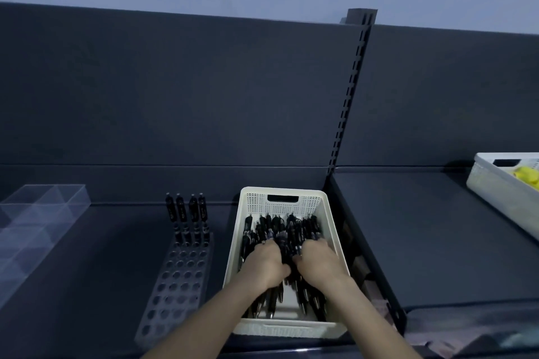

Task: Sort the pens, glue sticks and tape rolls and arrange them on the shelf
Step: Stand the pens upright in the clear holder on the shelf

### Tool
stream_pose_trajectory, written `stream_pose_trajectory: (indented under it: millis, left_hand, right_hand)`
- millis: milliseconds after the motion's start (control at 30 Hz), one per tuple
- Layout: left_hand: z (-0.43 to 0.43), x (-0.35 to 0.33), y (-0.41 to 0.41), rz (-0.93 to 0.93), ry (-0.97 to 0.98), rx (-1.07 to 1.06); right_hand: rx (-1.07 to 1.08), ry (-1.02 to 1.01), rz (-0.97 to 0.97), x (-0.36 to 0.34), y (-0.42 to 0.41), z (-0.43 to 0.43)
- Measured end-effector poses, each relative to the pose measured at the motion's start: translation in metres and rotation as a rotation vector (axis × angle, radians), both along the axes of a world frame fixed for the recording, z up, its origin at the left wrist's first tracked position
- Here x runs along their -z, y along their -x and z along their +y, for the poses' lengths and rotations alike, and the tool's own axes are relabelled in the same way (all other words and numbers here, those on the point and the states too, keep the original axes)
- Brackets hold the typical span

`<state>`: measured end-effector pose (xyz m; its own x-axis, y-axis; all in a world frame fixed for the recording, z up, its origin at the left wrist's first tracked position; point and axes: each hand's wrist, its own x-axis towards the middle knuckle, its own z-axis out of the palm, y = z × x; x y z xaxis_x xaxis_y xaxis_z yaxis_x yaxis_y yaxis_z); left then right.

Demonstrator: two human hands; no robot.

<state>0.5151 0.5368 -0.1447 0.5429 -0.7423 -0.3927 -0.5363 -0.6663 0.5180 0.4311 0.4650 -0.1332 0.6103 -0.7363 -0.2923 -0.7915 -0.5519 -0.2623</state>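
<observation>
On the dark shelf [102, 256] a clear box [38, 213] sits far left, next four standing pens [188, 218] fill a holey rack [178, 280], then the left hand [264, 264] and right hand [319, 261] both grab the pile of pens [280, 227] inside the white basket [280, 201].

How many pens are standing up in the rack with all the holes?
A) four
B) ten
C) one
A: four black pens stand side by side in the far row of the perforated pen rack, and the other holes look empty.
</observation>
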Motion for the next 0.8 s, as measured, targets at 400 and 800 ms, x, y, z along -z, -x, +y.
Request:
stream_pose_trajectory:
  millis: [400, 800]
  left_hand:
    - [0.009, -0.004, -0.016, 0.175, 0.161, -0.098]
    - [0.070, -0.050, -0.022, 0.511, 0.660, -0.200]
  right_hand:
    - [-0.040, -0.006, -0.012, -0.001, 0.002, 0.017]
    - [0.178, -0.869, -0.854, -0.052, 0.021, 0.016]
